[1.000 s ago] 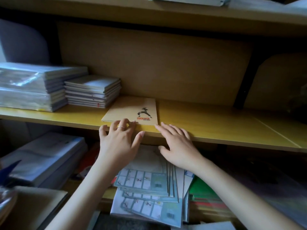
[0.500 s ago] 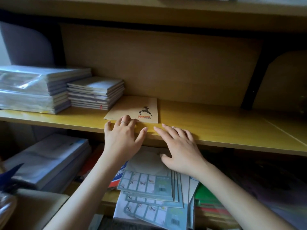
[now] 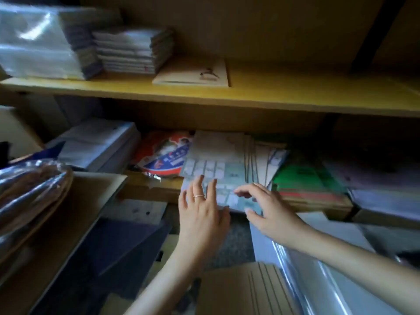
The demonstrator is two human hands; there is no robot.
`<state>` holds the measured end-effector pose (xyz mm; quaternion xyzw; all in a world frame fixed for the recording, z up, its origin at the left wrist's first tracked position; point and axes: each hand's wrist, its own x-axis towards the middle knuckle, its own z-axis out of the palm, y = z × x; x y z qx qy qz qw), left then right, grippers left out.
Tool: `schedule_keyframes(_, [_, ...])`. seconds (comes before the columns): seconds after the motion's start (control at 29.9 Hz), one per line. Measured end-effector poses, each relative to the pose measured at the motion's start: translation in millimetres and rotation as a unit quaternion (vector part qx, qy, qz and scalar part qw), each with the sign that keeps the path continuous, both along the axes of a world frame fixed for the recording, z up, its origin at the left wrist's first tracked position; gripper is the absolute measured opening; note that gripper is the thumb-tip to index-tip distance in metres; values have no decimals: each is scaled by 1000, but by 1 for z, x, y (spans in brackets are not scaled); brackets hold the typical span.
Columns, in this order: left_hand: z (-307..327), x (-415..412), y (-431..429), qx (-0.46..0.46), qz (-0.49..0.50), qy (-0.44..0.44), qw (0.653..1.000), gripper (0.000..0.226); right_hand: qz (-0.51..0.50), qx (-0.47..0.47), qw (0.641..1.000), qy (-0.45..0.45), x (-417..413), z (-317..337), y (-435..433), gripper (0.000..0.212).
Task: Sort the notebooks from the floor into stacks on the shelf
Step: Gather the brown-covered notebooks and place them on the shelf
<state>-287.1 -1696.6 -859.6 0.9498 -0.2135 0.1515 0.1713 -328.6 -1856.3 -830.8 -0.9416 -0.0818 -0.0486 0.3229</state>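
A fanned pile of tan notebooks [image 3: 218, 160] with teal grid backs lies on the low board under the yellow shelf [image 3: 295, 96]. My left hand [image 3: 201, 212], wearing a ring, hovers with spread fingers over the pile's near edge. My right hand [image 3: 266, 208] reaches in beside it, fingers loosely curled over a notebook's corner; whether it holds it is unclear. On the shelf lies one tan notebook [image 3: 193, 75] with a small figure on its cover, next to a grey stack of notebooks [image 3: 131, 51].
Plastic-wrapped packs [image 3: 38, 42] fill the shelf's left end. Below are a white pack [image 3: 97, 144], a red-blue packet [image 3: 163, 155], green books [image 3: 306, 178] and a cardboard box [image 3: 63, 219]. More tan notebooks [image 3: 245, 289] and clear wrap [image 3: 318, 276] lie near me.
Both hands left the shelf edge and dropped to the notebook pile below. The camera tilted down. The tan notebook stays on the shelf.
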Motion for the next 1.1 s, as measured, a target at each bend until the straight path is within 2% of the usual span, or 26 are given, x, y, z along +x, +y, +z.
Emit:
schedule_keyframes(0.03, [-12,-12,0,18,-16,86,996,64,1,2,996,89,-15,-13,-1,39])
schedule_keyframes(0.1, [-36,-32,1,99,-61,264,957,74,16,-32,971,237,-44,-40,-5,44])
schedule_keyframes(0.17, [-53,-47,2,203,-96,359,906,81,19,-52,943,329,-69,-61,-8,50])
schedule_keyframes(0.2, [-61,-56,3,234,-109,380,888,83,7,-41,931,363,-80,-70,-8,52])
schedule_keyframes(0.33, [-100,-84,14,272,-148,378,872,91,-73,95,877,466,-110,-90,-5,56])
schedule_keyframes(0.47, [-128,-100,17,207,-197,292,913,93,-130,182,842,491,-127,-110,2,54])
schedule_keyframes(0.5, [-134,-98,16,181,-196,266,926,94,-143,193,839,488,-129,-115,5,53])
schedule_keyframes(0.64, [-136,-85,12,135,-187,269,935,110,-159,199,840,480,-130,-120,12,51])
schedule_keyframes(0.8, [-141,-84,7,128,-176,248,944,105,-154,216,833,486,-132,-122,16,55])
schedule_keyframes(0.97, [-145,-88,9,116,-177,229,950,101,-187,269,814,479,-133,-125,19,51])
schedule_keyframes(1.1, [-141,-88,7,135,-178,213,951,100,-187,267,819,472,-138,-124,22,54])
